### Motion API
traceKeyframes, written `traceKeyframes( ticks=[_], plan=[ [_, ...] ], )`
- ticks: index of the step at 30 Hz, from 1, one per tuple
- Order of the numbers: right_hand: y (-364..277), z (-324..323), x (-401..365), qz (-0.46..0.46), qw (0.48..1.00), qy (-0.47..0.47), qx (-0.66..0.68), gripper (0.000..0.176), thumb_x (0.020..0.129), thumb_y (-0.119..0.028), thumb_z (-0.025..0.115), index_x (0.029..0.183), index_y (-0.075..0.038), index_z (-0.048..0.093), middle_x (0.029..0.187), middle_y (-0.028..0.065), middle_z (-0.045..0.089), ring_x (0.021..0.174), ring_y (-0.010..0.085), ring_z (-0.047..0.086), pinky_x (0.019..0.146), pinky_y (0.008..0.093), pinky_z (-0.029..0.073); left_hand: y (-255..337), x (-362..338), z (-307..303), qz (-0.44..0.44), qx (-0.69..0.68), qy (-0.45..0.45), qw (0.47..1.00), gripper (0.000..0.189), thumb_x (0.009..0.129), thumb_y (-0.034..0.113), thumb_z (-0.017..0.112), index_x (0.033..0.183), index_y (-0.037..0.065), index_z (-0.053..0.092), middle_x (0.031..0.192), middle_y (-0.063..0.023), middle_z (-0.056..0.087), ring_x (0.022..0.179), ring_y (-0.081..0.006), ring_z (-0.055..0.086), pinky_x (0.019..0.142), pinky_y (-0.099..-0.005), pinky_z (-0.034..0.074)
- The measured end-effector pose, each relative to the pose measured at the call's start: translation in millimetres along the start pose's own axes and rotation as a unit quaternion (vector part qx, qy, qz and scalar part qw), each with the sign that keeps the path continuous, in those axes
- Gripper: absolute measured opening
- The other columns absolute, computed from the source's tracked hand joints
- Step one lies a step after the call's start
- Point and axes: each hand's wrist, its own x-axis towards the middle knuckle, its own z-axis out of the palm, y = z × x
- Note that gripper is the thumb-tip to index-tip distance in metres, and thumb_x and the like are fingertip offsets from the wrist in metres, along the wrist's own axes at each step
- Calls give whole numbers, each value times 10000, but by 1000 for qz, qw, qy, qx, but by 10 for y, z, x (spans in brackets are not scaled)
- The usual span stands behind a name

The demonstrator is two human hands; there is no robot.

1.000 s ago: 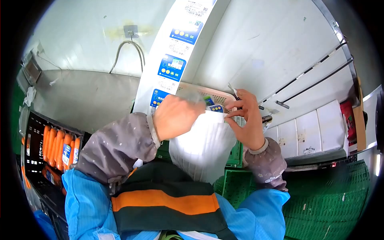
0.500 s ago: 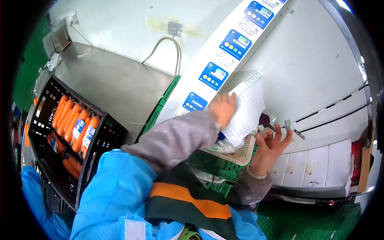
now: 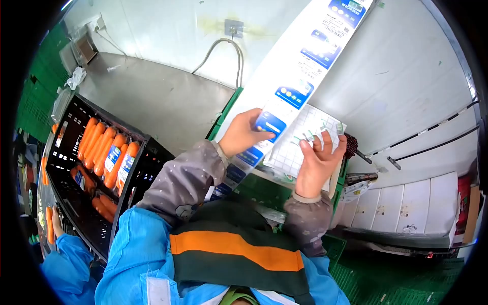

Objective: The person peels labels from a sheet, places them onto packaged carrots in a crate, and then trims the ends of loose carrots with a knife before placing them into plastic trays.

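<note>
A long white strip with blue printed labels (image 3: 294, 93) runs diagonally from the top toward my body. My left hand (image 3: 245, 133) grips this label strip at its left edge, thumb on top near a blue label. Beside it lies a white grid-lined sheet (image 3: 284, 156), partly under the strip. Over the sheet is my right hand (image 3: 321, 165), fingers spread and curled upward, with small green-and-clear stickers (image 3: 325, 127) stuck on its fingertips. A dark dotted item (image 3: 351, 146) sits just right of that hand.
At left, a black crate (image 3: 96, 218) holds packed carrots (image 3: 104, 147). A co-worker's blue sleeve (image 3: 71, 262) shows at lower left. White boxes (image 3: 406, 208) stand at the right. Green crates (image 3: 401, 284) lie below them. A grey cable (image 3: 240, 61) hangs on the wall.
My left hand has moved left from the grid sheet onto the label strip. The strip has shifted, and the sheet lies lower and flatter. My right hand has moved left over the sheet.
</note>
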Motion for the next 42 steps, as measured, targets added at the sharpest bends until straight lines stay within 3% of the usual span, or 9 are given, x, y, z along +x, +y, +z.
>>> traceKeyframes(
  ticks=[5, 10, 21, 24, 27, 30, 33, 35, 42],
  plan=[
    [246, 180, -99, -79, 995, 48, -22, 857, 657, 180, 656, 1325, -113, 208, 1154, 94, 403, 957, 147, 480, 769, 302, 522, 152, -90, 168, -32, -90, 4, 995, 226, 806, -55, 600, 1026, -7, 583, 862, -37, 655, 749, -49, 581, 671, -196, 469],
    [336, 145, -74, -107, 992, 32, -57, 856, 658, 171, 667, 1319, -110, 201, 1162, 95, 387, 963, 142, 501, 729, 299, 544, 50, -183, 198, -20, -51, 9, 998, 380, 829, -89, 518, 1187, 12, 439, 863, -49, 658, 757, -51, 582, 675, -196, 462],
    [356, 197, -17, -119, 989, 7, -90, 865, 625, 185, 668, 1311, -93, 219, 1155, 98, 382, 948, 143, 505, 700, 270, 548, 137, -240, 200, -28, -82, -20, 996, 283, 866, -76, 461, 1132, -41, 550, 940, -59, 659, 839, -68, 585, 752, -205, 455],
    [419, 219, 6, -180, 969, 20, -166, 806, 638, 165, 666, 1287, -62, 246, 1155, 110, 381, 956, 156, 495, 728, 267, 528, 118, -251, 210, -34, -104, -18, 994, 277, 867, -73, 465, 1126, -45, 558, 940, -61, 662, 841, -68, 586, 750, -204, 459],
    [494, 146, 33, -341, 872, 16, -352, 728, 661, 141, 659, 1253, -30, 272, 1156, 122, 380, 970, 165, 483, 760, 270, 501, 117, -258, 197, -41, -82, -13, 996, 285, 865, -76, 468, 1134, -45, 557, 955, -69, 661, 846, -74, 592, 755, -209, 466],
    [459, 78, 31, -323, 872, 51, -365, 673, 688, 118, 656, 1231, -20, 284, 1156, 122, 383, 940, 166, 501, 773, 279, 483, 163, -270, 161, -51, -98, -17, 994, 296, 856, -82, 483, 1139, -38, 554, 967, -62, 659, 849, -79, 593, 759, -222, 473],
    [337, 47, -44, -231, 946, 60, -218, 657, 704, 109, 657, 1227, -11, 279, 1154, 114, 387, 909, 162, 517, 753, 273, 489, 204, -285, 141, -52, -133, -48, 989, 298, 841, -68, 528, 1135, -27, 556, 975, -55, 656, 856, -83, 594, 763, -232, 479],
    [332, 15, -96, -194, 967, 58, -153, 674, 717, 112, 653, 1246, -43, 264, 1142, 103, 392, 867, 162, 547, 713, 262, 493, 100, -316, 108, -36, -34, -68, 996, 311, 781, -84, 580, 1084, -15, 594, 964, -60, 653, 856, -92, 585, 768, -245, 468],
    [404, -107, -581, -19, 997, 16, -75, 728, 700, 149, 641, 1267, -83, 246, 1125, 94, 391, 805, 230, 601, 659, 279, 513, -229, -625, 28, -91, -42, -110, 989, 282, 805, -70, 555, 1078, -16, 604, 965, -86, 661, 896, -149, 612, 822, -284, 473]
  ],
)
